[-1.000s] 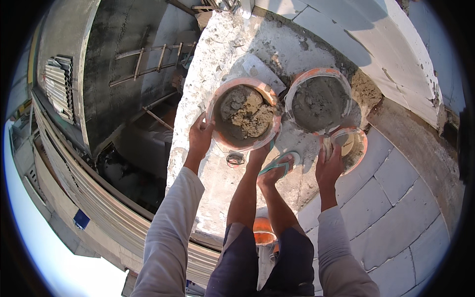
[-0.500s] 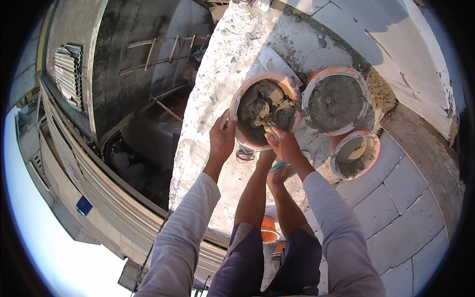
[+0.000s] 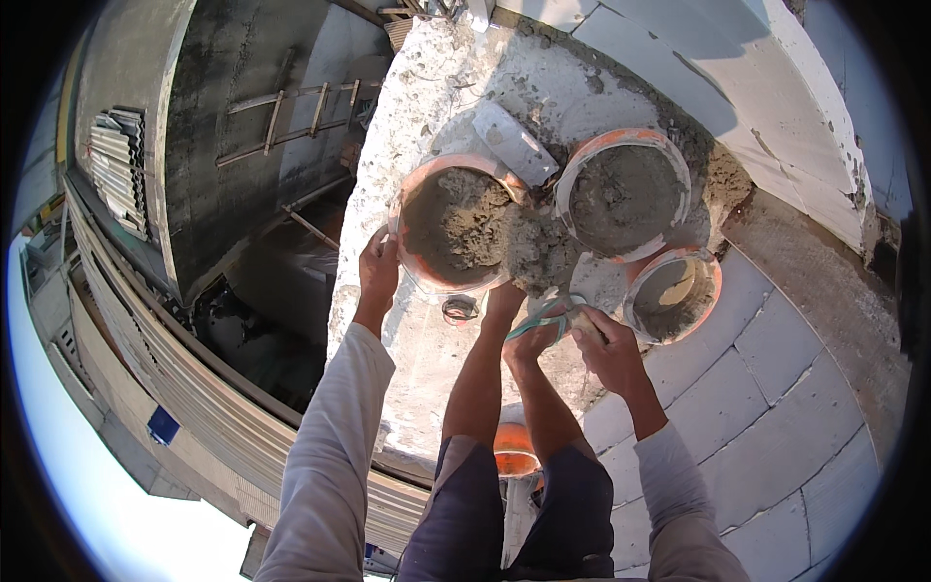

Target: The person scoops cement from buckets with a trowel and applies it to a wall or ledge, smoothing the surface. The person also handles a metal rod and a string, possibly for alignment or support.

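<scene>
A round orange bucket of grey mortar sits on the crusted ledge in front of me. My left hand is closed on its left rim. My right hand is wrapped round the handle of a trowel. A heap of wet mortar covers most of the trowel's blade, just right of the bucket and above my sandalled foot. Close to that heap stands a second bucket filled with smooth mortar. A smaller orange bucket is right of my right hand, with mortar and a pale scoop-like piece inside.
Left of the ledge is a deep drop, with a wooden ladder against a dark wall. A pale block wall rises at the far right, and white blocks lie nearer. Another orange bucket shows between my legs.
My right hand has pulled the trowel out of the bucket toward the right, bringing a heap of mortar. My left hand stays on the rim, and the view has shifted a little.
</scene>
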Motion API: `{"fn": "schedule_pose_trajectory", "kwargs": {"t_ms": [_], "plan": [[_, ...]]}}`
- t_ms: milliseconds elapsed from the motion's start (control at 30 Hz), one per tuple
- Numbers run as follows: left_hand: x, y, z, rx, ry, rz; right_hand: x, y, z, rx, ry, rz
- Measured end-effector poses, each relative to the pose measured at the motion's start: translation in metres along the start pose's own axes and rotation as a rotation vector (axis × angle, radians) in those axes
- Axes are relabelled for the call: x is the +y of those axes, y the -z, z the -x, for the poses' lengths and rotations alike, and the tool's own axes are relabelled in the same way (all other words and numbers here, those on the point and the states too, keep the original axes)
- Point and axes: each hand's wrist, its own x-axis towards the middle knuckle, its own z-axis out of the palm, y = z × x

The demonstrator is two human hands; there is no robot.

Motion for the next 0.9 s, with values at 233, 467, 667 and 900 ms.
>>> {"fn": "schedule_pose_trajectory", "kwargs": {"t_ms": [233,467,667,900], "plan": [[0.064,-0.137,0.108,0.260,-0.099,-0.013,-0.002,0.086,-0.009,0.465,0.209,0.623],[0.028,-0.272,0.135,-0.239,0.430,0.487,0.027,0.126,-0.117,0.296,0.230,0.968],[0.002,-0.288,0.100,-0.249,0.364,0.638,-0.046,0.108,-0.049,0.170,-0.106,0.742],[0.004,-0.305,0.091,-0.154,0.354,0.486,-0.042,0.122,-0.064,0.079,-0.027,0.683]]}}
